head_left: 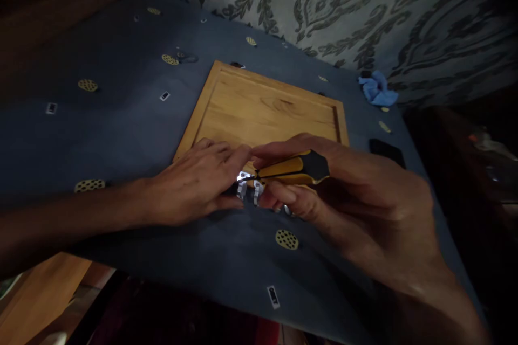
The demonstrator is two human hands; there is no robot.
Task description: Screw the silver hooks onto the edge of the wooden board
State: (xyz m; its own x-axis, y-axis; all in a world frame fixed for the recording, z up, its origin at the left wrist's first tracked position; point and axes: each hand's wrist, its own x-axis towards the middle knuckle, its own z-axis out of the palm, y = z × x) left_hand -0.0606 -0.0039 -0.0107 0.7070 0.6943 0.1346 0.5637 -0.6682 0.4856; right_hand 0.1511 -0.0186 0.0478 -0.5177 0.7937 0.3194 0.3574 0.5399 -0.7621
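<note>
My right hand is closed round a screwdriver with a yellow and black handle. Its shaft points left, down to a shiny metal hook at the near edge of a wooden board with a raised frame. Beside that hook is a second metal hook, close to my right fingertips. My left hand grips the board's near edge, fingers over the top and thumb below, next to the first hook. More metal shows under my right fingers, mostly hidden. The screwdriver's tip is too small to make out.
The board lies on a table with a dark blue patterned cloth. A crumpled blue cloth is at the back right, and a black flat object sits near the right edge. Behind rises a patterned wall.
</note>
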